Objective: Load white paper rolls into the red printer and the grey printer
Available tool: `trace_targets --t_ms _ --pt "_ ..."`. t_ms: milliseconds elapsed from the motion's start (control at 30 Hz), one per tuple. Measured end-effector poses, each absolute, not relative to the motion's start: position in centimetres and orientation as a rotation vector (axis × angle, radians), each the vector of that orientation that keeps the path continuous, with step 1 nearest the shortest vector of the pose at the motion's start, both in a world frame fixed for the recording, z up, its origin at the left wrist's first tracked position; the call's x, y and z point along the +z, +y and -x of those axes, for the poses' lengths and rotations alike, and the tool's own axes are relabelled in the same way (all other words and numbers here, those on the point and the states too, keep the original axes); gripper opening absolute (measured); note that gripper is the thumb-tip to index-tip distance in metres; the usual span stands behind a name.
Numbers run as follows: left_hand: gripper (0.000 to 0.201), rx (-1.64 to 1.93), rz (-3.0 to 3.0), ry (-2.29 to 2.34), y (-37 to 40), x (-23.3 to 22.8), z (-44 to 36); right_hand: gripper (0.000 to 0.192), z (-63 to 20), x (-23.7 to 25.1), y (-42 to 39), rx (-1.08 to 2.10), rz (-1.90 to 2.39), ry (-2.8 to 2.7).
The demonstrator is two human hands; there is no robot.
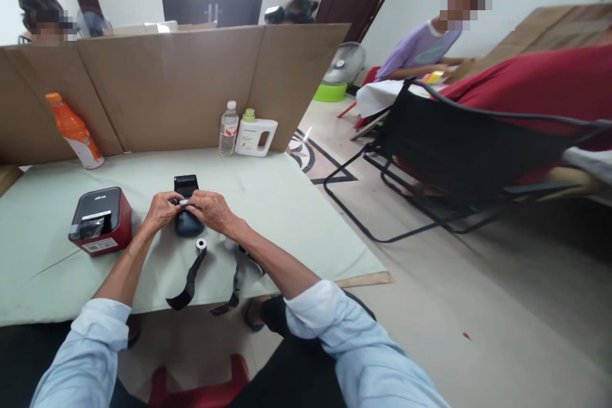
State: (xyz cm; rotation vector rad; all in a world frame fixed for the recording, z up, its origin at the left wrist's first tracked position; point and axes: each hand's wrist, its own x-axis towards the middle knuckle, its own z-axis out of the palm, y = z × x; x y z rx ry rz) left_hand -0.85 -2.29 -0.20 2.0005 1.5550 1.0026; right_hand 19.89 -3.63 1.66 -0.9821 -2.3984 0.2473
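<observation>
Head view: a small black handheld printer (187, 204) lies on the pale green table (287, 204), near the middle of its near half, with its lid tipped up at the far end. It looks like a light, stiff plastic case, smooth enough to slide on the cloth, so I judge it is best steadied by its two long sides and not by the thin raised lid. The left hand (160, 210) is curled narrow against the printer's left side, fingertips pinching a small white strip at its top. The right hand (213, 210) rests over the printer's right side, fingers bent close, meeting the left at the same strip. Just near of them stands a small paper roll (201, 244), and two black straps (189, 280) trail over the near table edge. To the left sits a red label printer (100, 222), well apart from the bottles (229, 127) at the far cardboard wall.
</observation>
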Motion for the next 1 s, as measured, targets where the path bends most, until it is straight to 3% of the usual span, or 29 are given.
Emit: trace_targets --t_ms 400,567,733,1000 --pt "0.027 0.88 -2.166 1.486 -2.1 -0.6 2.3 0.021 -19.2 1.6 -5.0 0.115 1.012 -2.575" --pt "0.049 1.152 -1.933 1.723 -1.6 -0.8 2.9 0.019 -18.8 1.5 -6.0 0.146 1.029 -2.607" --pt "0.07 1.18 -1.819 1.544 -0.1 -0.4 2.0 0.024 -18.6 1.6 -6.6 0.107 1.049 -2.674" --pt "0.056 1.204 -1.9 1.457 -1.2 -0.2 2.3 0.023 -18.5 1.8 -6.8 0.07 1.04 -2.713"
